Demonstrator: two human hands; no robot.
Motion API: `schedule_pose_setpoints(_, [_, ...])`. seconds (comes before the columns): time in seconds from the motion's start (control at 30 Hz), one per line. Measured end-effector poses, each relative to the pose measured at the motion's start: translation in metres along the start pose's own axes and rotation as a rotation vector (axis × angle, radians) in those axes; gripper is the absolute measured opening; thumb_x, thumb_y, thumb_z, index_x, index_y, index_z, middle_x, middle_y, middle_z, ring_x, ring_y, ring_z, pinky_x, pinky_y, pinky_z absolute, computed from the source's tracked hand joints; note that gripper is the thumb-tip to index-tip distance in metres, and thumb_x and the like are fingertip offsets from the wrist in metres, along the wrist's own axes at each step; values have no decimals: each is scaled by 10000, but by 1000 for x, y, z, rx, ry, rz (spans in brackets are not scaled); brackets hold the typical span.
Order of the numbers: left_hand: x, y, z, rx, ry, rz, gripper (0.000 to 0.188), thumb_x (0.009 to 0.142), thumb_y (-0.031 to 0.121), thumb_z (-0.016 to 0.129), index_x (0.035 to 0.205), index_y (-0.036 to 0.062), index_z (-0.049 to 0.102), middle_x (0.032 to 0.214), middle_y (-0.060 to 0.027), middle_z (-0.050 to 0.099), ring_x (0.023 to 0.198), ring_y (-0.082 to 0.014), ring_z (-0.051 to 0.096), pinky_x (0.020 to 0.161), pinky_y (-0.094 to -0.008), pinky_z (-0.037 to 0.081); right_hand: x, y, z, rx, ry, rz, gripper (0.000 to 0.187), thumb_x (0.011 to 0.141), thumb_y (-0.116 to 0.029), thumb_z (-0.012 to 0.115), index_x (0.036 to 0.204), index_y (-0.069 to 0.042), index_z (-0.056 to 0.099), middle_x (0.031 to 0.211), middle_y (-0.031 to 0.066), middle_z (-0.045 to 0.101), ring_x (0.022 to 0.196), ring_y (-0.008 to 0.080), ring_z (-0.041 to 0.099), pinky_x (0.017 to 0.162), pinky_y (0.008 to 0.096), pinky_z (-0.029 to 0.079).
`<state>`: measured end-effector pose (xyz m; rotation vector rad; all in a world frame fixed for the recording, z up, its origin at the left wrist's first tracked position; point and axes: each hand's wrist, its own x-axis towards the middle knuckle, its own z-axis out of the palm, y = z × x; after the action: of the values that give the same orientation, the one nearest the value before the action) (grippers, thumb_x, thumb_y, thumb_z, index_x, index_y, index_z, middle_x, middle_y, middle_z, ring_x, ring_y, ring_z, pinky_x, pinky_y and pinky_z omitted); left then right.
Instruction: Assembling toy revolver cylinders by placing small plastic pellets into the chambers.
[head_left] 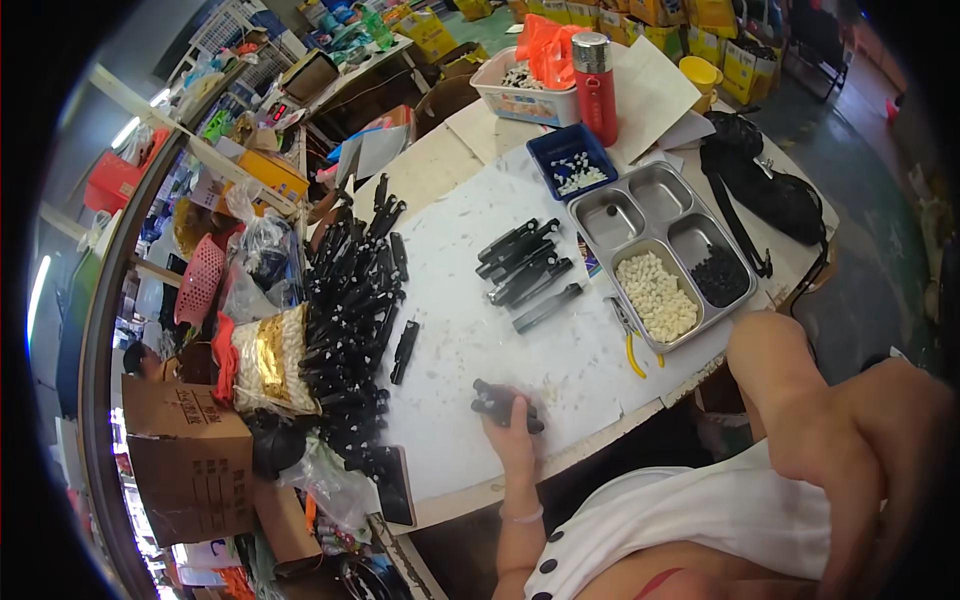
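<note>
My left hand is closed around a small bunch of black elongated parts, held low over the white tabletop near its front edge. My right arm bends up at the right, and its hand does not show. Ahead of my left hand lies a loose row of similar black parts, with a greyer one closest. A large heap of black elongated parts covers the table's left side. One single black part rests apart from the heap.
A steel compartment tray holds cream and black small pieces. Beside it are yellow-handled pliers, a blue bin, a red flask and a black bag. A phone and cardboard box sit left.
</note>
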<state>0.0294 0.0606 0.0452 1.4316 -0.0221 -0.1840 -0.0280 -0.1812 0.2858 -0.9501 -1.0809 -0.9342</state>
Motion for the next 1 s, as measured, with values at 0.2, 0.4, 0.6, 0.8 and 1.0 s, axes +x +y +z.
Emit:
schedule_pose_setpoints(0.2, [6, -4, 8, 41, -18, 20, 285, 820, 19, 652, 1062, 56, 506, 938, -20, 553, 847, -112, 537, 773, -258, 444, -6, 11, 12, 76, 56, -5, 214, 962, -210, 418, 1021, -18, 491, 1030, 167, 600, 942, 299, 596, 835, 364, 500])
schedule_pose_setpoints(0.4, [6, -19, 22, -95, -64, 67, 344, 832, -18, 621, 1117, 59, 443, 976, -34, 501, 859, -101, 490, 769, -242, 432, -11, 18, 34, 130, 100, -14, 232, 962, -225, 424, 1052, -19, 479, 1039, 168, 597, 951, 300, 593, 838, 358, 502])
schedule_pose_setpoints(0.6, [0, -15, 18, 342, -88, 122, 317, 821, 56, 650, 1101, 44, 505, 889, -53, 539, 783, -111, 532, 691, -251, 460, -14, 18, 30, 200, 145, -21, 255, 963, -240, 430, 1084, -19, 468, 1048, 169, 595, 959, 302, 591, 840, 351, 503])
schedule_pose_setpoints(0.8, [84, 41, -23, 853, -30, 346, 380, 754, 46, 617, 1122, 62, 525, 1006, -153, 585, 934, -340, 597, 774, -399, 489, -15, 30, 49, 255, 182, -45, 281, 963, -255, 436, 1115, -20, 456, 1057, 170, 593, 968, 303, 589, 843, 345, 504])
schedule_pose_setpoints(1.0, [181, 59, -96, 1761, 59, 256, 433, 754, 121, 631, 1140, 18, 462, 1018, -193, 585, 955, -380, 599, 757, -470, 503, -13, 22, 65, 319, 210, -93, 309, 964, -270, 442, 1147, -21, 444, 1066, 171, 590, 977, 304, 587, 846, 338, 505])
